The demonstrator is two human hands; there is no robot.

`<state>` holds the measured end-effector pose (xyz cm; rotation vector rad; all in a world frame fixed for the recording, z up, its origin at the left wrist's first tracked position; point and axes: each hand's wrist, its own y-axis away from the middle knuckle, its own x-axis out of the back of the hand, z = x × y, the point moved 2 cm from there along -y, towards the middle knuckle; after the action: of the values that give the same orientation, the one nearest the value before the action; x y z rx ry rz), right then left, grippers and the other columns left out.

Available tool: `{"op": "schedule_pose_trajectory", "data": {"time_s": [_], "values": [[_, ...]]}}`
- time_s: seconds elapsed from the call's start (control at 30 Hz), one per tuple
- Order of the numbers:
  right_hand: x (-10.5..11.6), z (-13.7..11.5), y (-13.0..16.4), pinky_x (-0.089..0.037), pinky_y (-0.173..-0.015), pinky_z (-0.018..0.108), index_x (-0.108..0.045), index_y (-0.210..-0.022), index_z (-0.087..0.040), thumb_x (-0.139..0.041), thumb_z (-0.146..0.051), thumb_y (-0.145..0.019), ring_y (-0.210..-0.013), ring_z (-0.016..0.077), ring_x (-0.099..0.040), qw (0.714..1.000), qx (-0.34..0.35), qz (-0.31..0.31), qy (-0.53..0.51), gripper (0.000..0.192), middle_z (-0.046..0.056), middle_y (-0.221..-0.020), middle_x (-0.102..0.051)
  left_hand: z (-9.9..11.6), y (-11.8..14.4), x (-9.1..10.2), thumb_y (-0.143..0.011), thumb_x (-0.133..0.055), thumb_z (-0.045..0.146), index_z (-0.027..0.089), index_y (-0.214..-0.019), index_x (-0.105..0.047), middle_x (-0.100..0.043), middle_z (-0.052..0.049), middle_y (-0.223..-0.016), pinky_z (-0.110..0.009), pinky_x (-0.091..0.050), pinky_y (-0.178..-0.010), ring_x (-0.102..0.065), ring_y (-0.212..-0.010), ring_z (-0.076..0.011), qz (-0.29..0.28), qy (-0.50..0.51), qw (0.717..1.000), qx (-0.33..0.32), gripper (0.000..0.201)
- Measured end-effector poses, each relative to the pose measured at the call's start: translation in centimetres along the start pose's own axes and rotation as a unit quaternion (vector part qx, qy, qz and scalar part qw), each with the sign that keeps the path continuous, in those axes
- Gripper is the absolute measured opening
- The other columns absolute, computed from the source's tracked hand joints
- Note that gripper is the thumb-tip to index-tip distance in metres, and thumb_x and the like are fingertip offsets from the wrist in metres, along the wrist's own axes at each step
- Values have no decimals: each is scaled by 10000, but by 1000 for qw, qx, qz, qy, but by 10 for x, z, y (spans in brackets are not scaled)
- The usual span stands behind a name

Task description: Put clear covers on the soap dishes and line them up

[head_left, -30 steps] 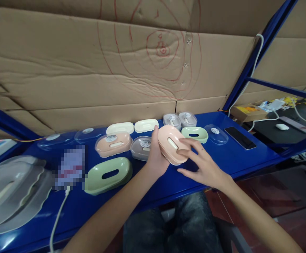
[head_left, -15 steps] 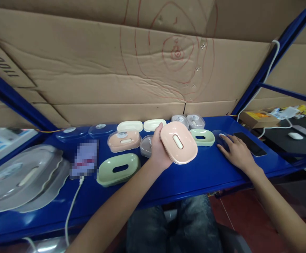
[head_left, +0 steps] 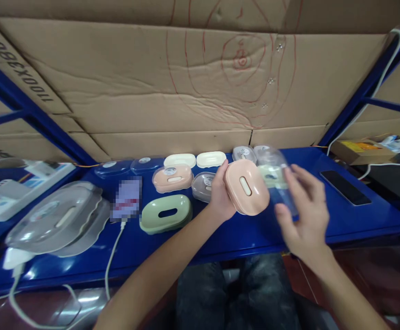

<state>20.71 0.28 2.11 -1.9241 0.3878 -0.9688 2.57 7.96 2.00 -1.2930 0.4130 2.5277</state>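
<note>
A pink soap dish [head_left: 257, 190] with a slotted base and a cream insert showing in the slot is gripped in my left hand [head_left: 220, 197], tilted above the blue table. To its right, my right hand [head_left: 305, 213] pinches a clear plastic lid [head_left: 284, 199], blurred by motion and held upright beside the dish. Behind the lid, a green soap dish shell [head_left: 270, 176] shows through. Another green shell [head_left: 152, 222] lies to the left of my left hand. Near it sit a pink soap dish under a clear lid [head_left: 172, 181] and a grey one [head_left: 202, 189] partly hidden by my fingers.
Two cream trays [head_left: 179, 161] and clear lids [head_left: 113, 169] line the back, beside small grey dishes [head_left: 244, 153]. Large grey lidded dishes [head_left: 58, 224] and a cabled phone [head_left: 127, 197] are left. A black phone [head_left: 346, 188] lies right. Cardboard [head_left: 134, 68] walls the back.
My right hand has lifted the clear lid off the table and brought it left, close to the pink soap dish. The left hand still holds the dish. The view has shifted slightly.
</note>
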Motion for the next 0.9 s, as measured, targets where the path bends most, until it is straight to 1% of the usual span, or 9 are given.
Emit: {"op": "schedule_pose_trajectory", "data": {"time_s": [0.03,0.1,0.17,0.23,0.37,0.47,0.57,0.73,0.9], "values": [[-11,-15,-1,-525,-1214,684,-405,-1784,-388,-652,-389,-1086,-1507,456,-552,1000,17,-18,-15,741,157,-1710,-456,0,0,0,-1003,-637,627,159,-1160,-802,-848,-123,-1144,-476,-546,-1208,-743,-1332,-367,3,0,1000,-1,521],[-32,-32,0,-502,-1226,708,-344,-1808,-377,-666,-352,-1085,-1531,460,-519,998,46,-38,-28,791,172,-1718,-425,1,1,0,-1011,-620,639,145,-1188,-796,-845,-139,-1151,-492,-555,-1197,-736,-1342,-385,-12,1,1000,8,554],[-47,-35,2,-486,-1227,735,-312,-1816,-368,-681,-320,-1079,-1543,466,-497,997,61,-42,-22,826,184,-1713,-425,1,2,1,-1006,-612,656,145,-1185,-792,-842,-149,-1140,-511,-560,-1190,-725,-1359,-407,-28,2,999,16,570],[-55,-31,5,-479,-1223,758,-311,-1812,-382,-698,-305,-1067,-1552,472,-483,997,61,-35,-10,843,176,-1717,-431,1,1,2,-994,-617,672,160,-1165,-790,-842,-148,-1126,-528,-564,-1183,-715,-1374,-423,-28,-4,1000,11,567],[-58,-24,8,-474,-1233,760,-328,-1798,-435,-692,-290,-1057,-1550,452,-496,999,42,-17,-6,838,139,-1726,-435,2,0,4,-978,-635,679,179,-1141,-786,-840,-143,-1120,-565,-576,-1167,-711,-1372,-442,-19,-2,1000,0,547],[-58,-24,8,-468,-1250,747,-340,-1796,-438,-691,-285,-1051,-1547,446,-508,999,41,-13,-15,838,125,-1736,-433,3,-1,4,-987,-621,680,177,-1109,-785,-839,-150,-1104,-572,-578,-1166,-715,-1362,-446,-18,7,1000,6,544],[-60,-26,8,-469,-1249,742,-347,-1797,-424,-679,-280,-1056,-1544,447,-516,999,44,-12,-19,825,124,-1746,-432,3,-1,3,-974,-627,702,182,-1093,-785,-839,-157,-1093,-584,-577,-1166,-712,-1366,-458,-29,0,1000,9,556],[-62,-29,10,-459,-1271,715,-344,-1796,-429,-647,-260,-1066,-1584,432,-495,999,40,-2,-26,809,118,-1750,-439,3,2,0,-949,-610,767,173,-1105,-795,-836,-182,-1140,-607,-560,-1187,-686,-1402,-484,-68,-9,997,24,642],[-63,-31,11,-450,-1285,709,-336,-1796,-441,-644,-275,-1075,-1592,430,-484,999,34,-7,-23,802,101,-1766,-435,6,4,-1,-966,-617,727,165,-1076,-798,-842,-178,-1115,-600,-570,-1178,-718,-1362,-463,-64,-4,998,21,600]]}}
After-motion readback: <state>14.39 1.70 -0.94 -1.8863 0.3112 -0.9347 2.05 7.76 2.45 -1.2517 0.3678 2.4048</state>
